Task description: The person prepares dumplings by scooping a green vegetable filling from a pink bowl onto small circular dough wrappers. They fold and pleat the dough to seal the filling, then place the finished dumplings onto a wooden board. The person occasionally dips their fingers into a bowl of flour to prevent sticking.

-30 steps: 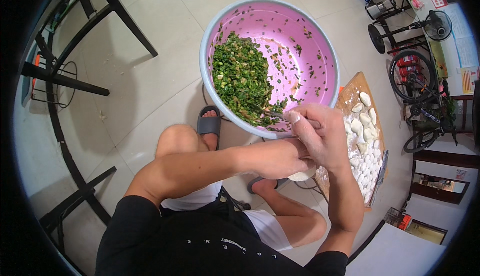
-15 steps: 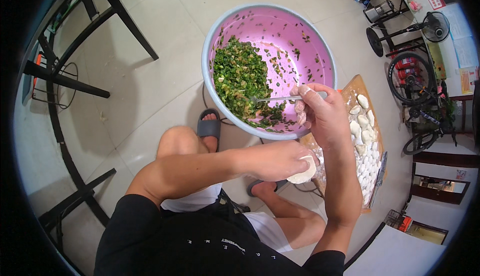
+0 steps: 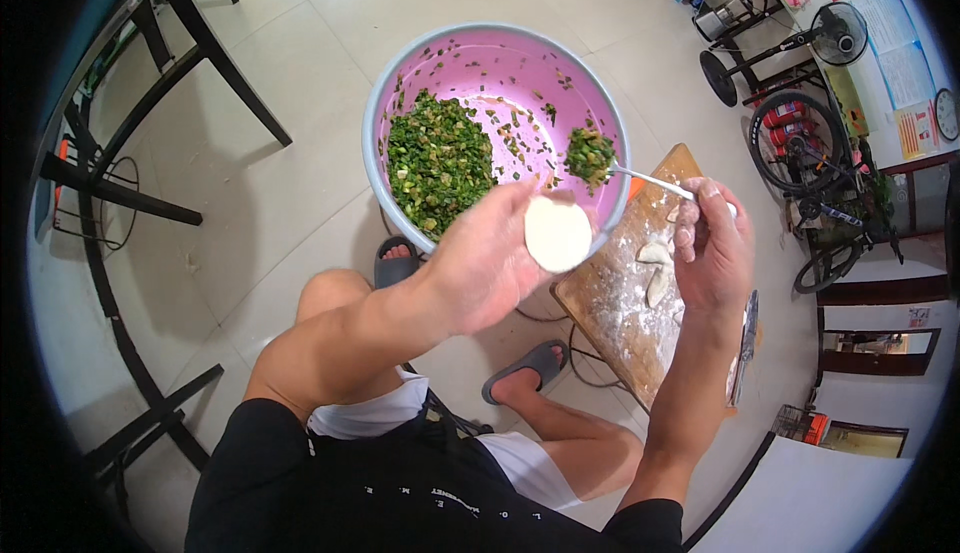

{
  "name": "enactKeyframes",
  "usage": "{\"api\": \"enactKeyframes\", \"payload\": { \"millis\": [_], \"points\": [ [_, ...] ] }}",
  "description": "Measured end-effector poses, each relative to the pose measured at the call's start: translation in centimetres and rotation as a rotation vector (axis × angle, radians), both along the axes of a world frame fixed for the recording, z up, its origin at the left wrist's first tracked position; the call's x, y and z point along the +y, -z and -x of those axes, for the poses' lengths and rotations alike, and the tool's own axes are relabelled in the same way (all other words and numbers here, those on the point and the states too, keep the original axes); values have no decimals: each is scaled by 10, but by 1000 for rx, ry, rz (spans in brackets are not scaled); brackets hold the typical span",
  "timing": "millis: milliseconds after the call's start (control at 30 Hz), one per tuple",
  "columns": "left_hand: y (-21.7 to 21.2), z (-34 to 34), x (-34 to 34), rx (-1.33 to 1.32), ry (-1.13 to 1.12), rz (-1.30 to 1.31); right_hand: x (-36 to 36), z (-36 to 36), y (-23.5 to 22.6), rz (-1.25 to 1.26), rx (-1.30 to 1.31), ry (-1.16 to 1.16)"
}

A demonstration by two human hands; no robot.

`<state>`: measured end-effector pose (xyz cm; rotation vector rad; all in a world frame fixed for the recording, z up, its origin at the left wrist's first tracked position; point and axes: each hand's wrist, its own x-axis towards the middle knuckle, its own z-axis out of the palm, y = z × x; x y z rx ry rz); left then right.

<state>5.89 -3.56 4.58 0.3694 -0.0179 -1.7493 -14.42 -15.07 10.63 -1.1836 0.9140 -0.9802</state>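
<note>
Resting on the fingers of my left hand (image 3: 480, 258) is a round, pale dumpling wrapper (image 3: 557, 236), palm turned up near the basin's near edge. My right hand (image 3: 716, 248) grips a metal spoon (image 3: 655, 182) by its handle. A heaped clump of chopped green filling (image 3: 590, 157) sits on the spoon, hiding its bowl, to the right of and above the wrapper. Beneath is a large pink basin (image 3: 510, 45) with a grey-blue rim. More green filling (image 3: 435, 165) is piled on its left side, and scraps cling to the walls.
Right of the basin, a floured wooden board (image 3: 612, 305) bears several white dumplings (image 3: 658, 281), partly hidden by my right arm. A knife (image 3: 745, 348) lies at its right edge. Black chair legs (image 3: 235, 88) stand at left; a bicycle (image 3: 810, 153) and a fan (image 3: 838, 35) stand far right.
My right hand has lifted the spoon out of the pile, loaded with filling, and moved right. My left hand has turned up and moved toward the basin, bringing the wrapper face up.
</note>
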Motion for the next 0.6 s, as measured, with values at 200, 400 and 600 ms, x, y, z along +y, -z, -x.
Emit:
{"api": "enactKeyframes", "payload": {
  "millis": [200,400,600],
  "points": [
    [2,0,-10,136,-56,93,37,0,-7,172,230,107],
    [8,2,-10,61,-61,163,76,8,12,878,609,-6],
    [7,0,-7,23,-45,132,88,9,12,1462,766,-160]
  ]
}}
